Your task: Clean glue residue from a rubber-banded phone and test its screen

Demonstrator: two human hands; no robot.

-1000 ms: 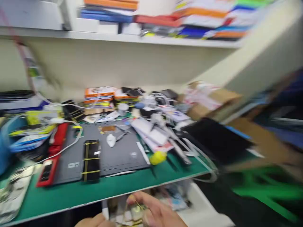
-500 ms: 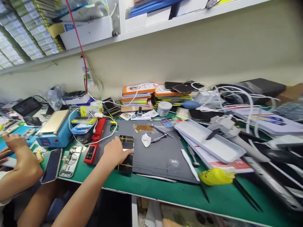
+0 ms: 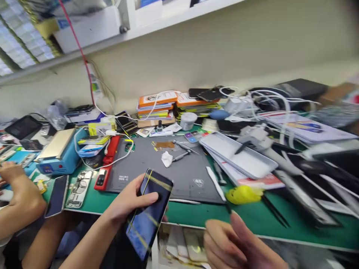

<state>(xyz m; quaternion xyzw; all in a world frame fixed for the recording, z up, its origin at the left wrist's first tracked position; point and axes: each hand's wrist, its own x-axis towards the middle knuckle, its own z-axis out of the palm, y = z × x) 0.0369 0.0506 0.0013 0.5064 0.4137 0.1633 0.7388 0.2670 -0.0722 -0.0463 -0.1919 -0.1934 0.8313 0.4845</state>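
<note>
My left hand (image 3: 131,198) holds a smartphone (image 3: 151,209) with yellow tape strips across its dark glass, tilted up in front of the bench edge. The thumb presses on the glass and the other fingers are behind the phone, mostly hidden. My right hand (image 3: 230,243) is at the bottom, right of the phone and apart from it. Its fingers are curled in and its thumb points up; I see nothing in it. Beyond the phone lies a dark grey work mat (image 3: 146,153) bearing a crumpled white tissue (image 3: 167,159) and a thin screwdriver (image 3: 182,155).
At left are a co-worker's arm (image 3: 25,201), a blue heating plate machine (image 3: 60,157), a phone (image 3: 57,194) and an opened phone body (image 3: 80,188). A red tool (image 3: 101,179) borders the mat. At right are a white tray (image 3: 238,157), a yellow-wrapped item (image 3: 243,194) and black tweezers (image 3: 276,211).
My left hand has lifted the taped phone off the mat and drawn it toward me, tilting it. My right hand has come into view at the bottom. The view has shifted slightly.
</note>
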